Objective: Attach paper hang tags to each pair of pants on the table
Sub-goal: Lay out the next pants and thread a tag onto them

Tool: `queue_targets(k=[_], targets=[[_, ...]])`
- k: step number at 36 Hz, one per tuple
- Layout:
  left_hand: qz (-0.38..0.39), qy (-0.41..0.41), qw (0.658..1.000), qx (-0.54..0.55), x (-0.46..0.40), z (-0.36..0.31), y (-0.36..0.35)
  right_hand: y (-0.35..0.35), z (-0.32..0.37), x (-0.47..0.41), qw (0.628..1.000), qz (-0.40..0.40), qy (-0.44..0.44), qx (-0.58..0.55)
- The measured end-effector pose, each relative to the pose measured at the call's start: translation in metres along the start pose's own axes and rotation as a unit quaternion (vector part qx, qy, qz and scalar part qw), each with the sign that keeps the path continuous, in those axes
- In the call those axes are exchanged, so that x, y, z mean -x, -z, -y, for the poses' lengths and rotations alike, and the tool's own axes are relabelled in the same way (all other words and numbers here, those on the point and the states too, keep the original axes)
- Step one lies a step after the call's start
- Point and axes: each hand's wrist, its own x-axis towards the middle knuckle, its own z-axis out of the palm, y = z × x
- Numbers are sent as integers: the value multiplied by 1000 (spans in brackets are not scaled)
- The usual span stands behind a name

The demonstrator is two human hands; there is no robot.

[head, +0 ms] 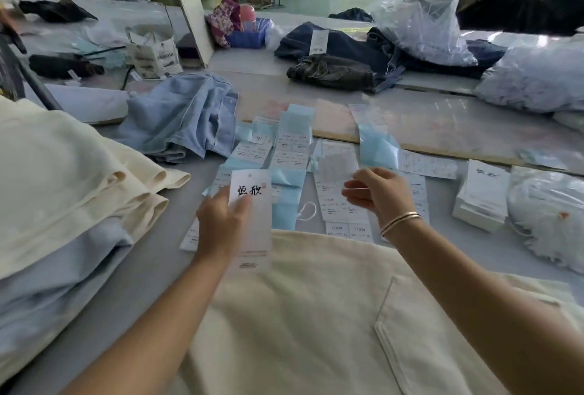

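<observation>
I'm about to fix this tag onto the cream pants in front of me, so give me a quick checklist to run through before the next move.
1. Hang tag in left hand: ok, gripped, printed side up.
2. Right hand holding a fastener or string: cannot tell, the fingers are curled but too blurred to show.
3. Cream pants laid flat in front: ok, back pocket showing.
4. Loose white string loop within reach: ok, lying on the table beyond the pants.
5. Spare tag stack at hand: ok, on the right.

Two bare forearms without sleeves, the right wrist wearing two thin metal bangles (400,223), gold and silver.
</observation>
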Motion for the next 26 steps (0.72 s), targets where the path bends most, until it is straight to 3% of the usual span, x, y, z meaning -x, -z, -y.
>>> queue_targets(k=[3, 5, 6, 8, 11, 14, 17, 20, 26], targets=[[58, 91, 984, 144, 28, -24, -19, 32, -1, 32, 993, -37, 72, 84], [160, 202, 933, 253, 50, -29, -44, 49, 0, 53, 966, -80, 172, 175], [213, 251, 900, 286, 62, -31, -55, 56, 1, 63, 939, -103, 235, 228], [291, 323, 850, 299, 86, -32, -73, 70, 3, 79, 851, -136, 367, 350], [345, 382, 812, 276, 106, -24, -89, 85, -8, 100, 747, -99, 467, 462], [360, 402, 801, 261, 114, -19, -94, 93, -29, 115, 679, -30, 502, 535], [369, 398, 802, 249, 115, -17, -95, 103, -53, 127, 638, 53, 502, 582], [379, 394, 803, 235, 114, -18, -94, 112, -66, 136, 617, 106, 489, 607], [373, 387, 813, 225, 115, -18, -97, 113, -65, 142, 584, 106, 517, 617]])
